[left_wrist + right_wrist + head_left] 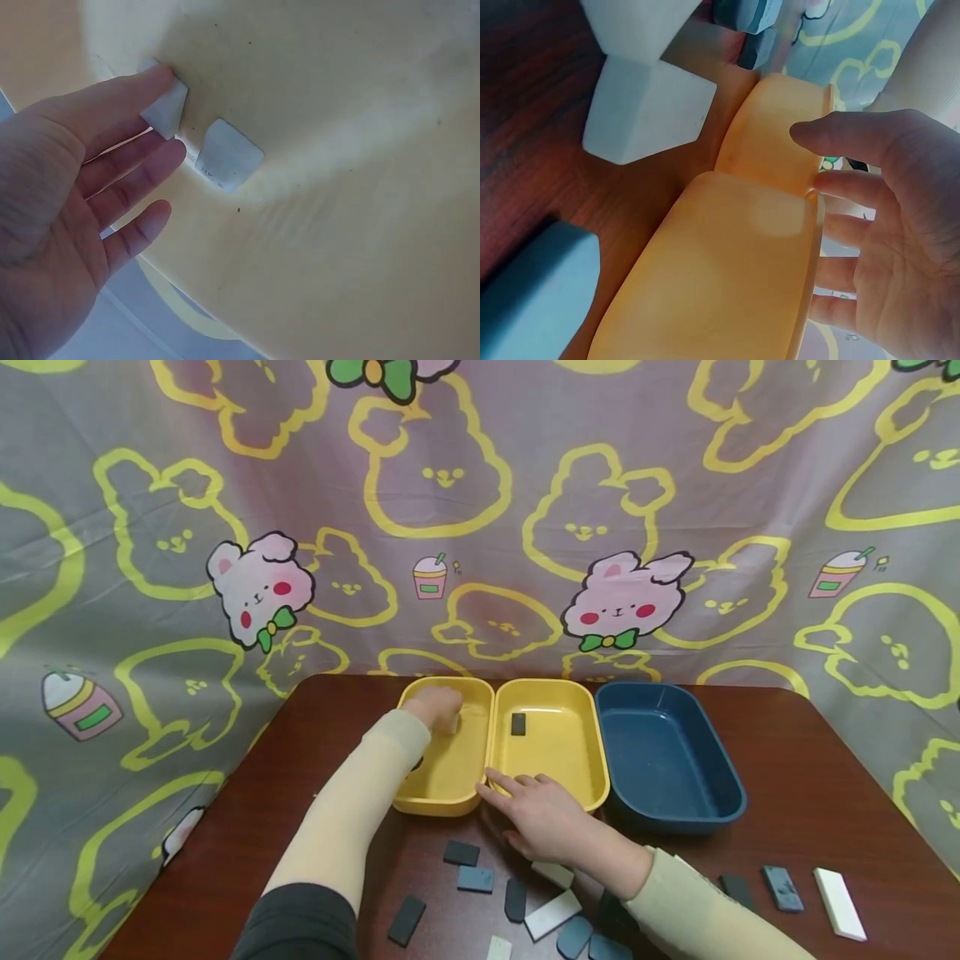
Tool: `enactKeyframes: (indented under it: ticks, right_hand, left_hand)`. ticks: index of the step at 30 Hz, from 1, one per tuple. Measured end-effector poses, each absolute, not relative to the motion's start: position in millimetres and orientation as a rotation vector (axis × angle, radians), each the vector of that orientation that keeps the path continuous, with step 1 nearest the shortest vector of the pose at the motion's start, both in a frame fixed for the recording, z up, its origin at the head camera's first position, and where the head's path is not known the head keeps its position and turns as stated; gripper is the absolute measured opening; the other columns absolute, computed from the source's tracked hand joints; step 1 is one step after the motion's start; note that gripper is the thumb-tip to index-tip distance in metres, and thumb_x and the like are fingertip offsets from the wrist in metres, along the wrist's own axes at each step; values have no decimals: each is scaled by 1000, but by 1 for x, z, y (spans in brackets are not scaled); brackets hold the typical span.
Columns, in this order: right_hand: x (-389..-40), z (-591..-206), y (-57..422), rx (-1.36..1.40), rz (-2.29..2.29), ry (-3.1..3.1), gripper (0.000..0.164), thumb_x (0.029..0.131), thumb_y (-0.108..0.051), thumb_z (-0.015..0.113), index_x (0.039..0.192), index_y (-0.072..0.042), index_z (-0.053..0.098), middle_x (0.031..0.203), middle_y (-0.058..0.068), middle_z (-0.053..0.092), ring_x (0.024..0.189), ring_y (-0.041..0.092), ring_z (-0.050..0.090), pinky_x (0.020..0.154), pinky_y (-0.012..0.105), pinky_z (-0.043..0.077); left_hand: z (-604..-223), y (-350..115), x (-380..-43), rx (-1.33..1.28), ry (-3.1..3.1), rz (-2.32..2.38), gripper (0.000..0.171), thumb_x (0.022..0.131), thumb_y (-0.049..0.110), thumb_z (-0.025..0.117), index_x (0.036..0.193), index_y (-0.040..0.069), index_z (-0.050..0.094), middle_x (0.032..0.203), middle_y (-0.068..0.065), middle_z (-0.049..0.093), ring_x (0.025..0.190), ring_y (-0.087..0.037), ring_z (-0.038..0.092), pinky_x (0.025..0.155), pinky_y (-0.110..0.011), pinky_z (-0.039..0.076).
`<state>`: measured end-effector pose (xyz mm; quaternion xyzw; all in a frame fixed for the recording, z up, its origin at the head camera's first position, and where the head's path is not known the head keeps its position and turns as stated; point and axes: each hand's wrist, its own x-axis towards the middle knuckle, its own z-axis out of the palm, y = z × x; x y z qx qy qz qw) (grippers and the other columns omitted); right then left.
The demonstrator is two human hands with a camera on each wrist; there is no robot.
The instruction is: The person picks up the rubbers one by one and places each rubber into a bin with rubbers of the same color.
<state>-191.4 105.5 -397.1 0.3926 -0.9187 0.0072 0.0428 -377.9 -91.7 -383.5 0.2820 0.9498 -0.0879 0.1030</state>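
Observation:
My left hand reaches into the left yellow bin. In the left wrist view its thumb and fingers pinch a small white tile, and a second white tile lies close by on the yellow surface. A dark piece in that bin is mostly hidden by the left sleeve. My right hand rests at the near rim of the middle yellow bin, its fingers extended over the edge and holding nothing. Inside this middle bin lies one dark tile.
A deep blue bin stands to the right of the yellow ones. Several loose tiles lie on the brown table in front, among them a black tile, a blue tile and a white tile. Behind hangs a patterned curtain.

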Motion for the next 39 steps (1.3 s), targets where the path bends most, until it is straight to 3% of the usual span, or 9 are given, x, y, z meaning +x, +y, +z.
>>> enactKeyframes:
  ticks: [11,15,20,23,26,33,39]
  right_hand:
    - [-192,-397,104,1183,12,-2825,69,84,-34,75,145,-16,47,147,10,44,112,25,59,85,42,50]
    - [-191,-398,103,1188,7,-2821,69,84,-33,75,145,-16,47,147,9,44,113,24,59,84,41,50]
    - [-191,-397,103,1181,-4,-2813,70,83,-33,76,145,-16,47,147,10,44,113,23,59,82,40,50]
    - [-191,-396,103,1175,-4,-2816,71,83,-32,76,145,-16,46,147,10,44,113,23,59,83,40,50]
    - [-191,-395,104,1178,5,-2820,70,83,-31,76,145,-16,46,147,10,44,113,23,59,84,40,50]
    - [-191,-397,104,1196,35,-2819,69,84,-29,75,145,-15,47,147,10,45,112,24,60,84,41,51]
    - [-189,-397,102,1188,43,-2847,69,85,-29,75,146,-15,46,147,10,44,112,24,60,85,41,51]
  left_hand:
    - [-377,-92,-374,822,2785,-259,2,85,10,61,85,10,59,89,-5,61,83,-22,58,77,-38,48]
    - [-370,-97,-370,818,2763,-132,12,86,14,64,96,8,63,92,-5,63,83,-22,57,77,-38,47]
    - [-359,-105,-362,921,2768,-43,42,89,22,63,126,2,61,122,-10,63,109,-26,60,94,-39,45]
    - [-352,-110,-355,992,2783,-20,47,91,27,63,130,1,58,129,-12,60,118,-28,56,100,-40,41]
    - [-345,-116,-343,1031,2798,50,47,93,31,63,130,2,59,128,-11,61,116,-27,57,100,-41,41]
    - [-338,-138,-308,985,2873,239,47,93,38,64,129,8,61,124,-6,63,94,-17,63,85,-39,50]
    - [-335,-166,-274,930,2968,378,46,90,37,68,127,9,62,119,-5,64,95,-20,63,81,-39,51]
